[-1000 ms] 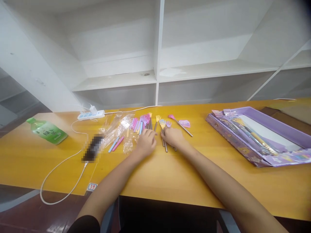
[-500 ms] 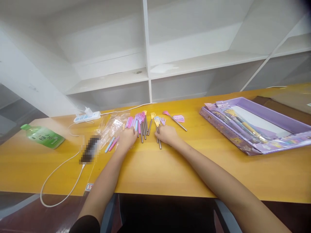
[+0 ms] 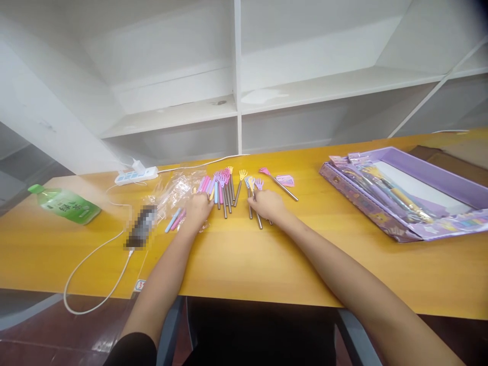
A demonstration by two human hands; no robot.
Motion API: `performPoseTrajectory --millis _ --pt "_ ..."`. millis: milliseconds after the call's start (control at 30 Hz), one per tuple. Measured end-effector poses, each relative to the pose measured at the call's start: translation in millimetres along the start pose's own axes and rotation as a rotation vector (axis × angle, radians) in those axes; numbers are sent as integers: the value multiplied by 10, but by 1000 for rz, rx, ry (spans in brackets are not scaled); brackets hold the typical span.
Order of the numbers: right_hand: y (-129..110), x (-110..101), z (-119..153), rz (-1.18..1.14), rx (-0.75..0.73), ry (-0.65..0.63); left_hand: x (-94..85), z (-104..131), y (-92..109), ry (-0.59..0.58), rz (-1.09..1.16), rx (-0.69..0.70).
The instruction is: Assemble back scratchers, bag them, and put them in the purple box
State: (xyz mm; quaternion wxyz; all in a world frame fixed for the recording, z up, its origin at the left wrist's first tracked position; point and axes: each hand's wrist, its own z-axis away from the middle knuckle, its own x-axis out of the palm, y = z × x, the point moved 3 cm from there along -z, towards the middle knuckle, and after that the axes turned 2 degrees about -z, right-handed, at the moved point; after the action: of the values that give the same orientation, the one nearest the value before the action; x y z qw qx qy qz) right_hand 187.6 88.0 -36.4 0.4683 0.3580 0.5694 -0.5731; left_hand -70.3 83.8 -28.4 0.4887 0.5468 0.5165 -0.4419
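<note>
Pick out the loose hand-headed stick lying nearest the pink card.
The pink-headed stick, lying slantwise just beyond the right hand, beside the pink card. It is rightmost of the loose ones; the others lie to its left.

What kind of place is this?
Probably an office or stockroom work desk, though the room's wider use isn't visible. Signs: white shelving behind a wooden-topped table, a power strip, and loose hand-headed rods near a purple box of packaged ones.

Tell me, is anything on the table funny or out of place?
One pink-topped stick lies slanted, apart from the bunch. The white cable loops past the front edge of the table, so it might snag.
</note>
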Motion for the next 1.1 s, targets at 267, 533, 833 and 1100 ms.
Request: performPoseTrajectory --millis 267,533,833,1100 --pt "12 -25 -3 -123 -8 24 -135 80 76 -48 -109 -79" --pt "88 -55 -83 -527 -22 123 -422 201 154 -118 -93 -152" --pt "410 -326 -7 -1251 -73 291 -340 201 165 154 426 222" --pt "761 -24 161 -1783 8 364 -76 302 449 6 750 474"
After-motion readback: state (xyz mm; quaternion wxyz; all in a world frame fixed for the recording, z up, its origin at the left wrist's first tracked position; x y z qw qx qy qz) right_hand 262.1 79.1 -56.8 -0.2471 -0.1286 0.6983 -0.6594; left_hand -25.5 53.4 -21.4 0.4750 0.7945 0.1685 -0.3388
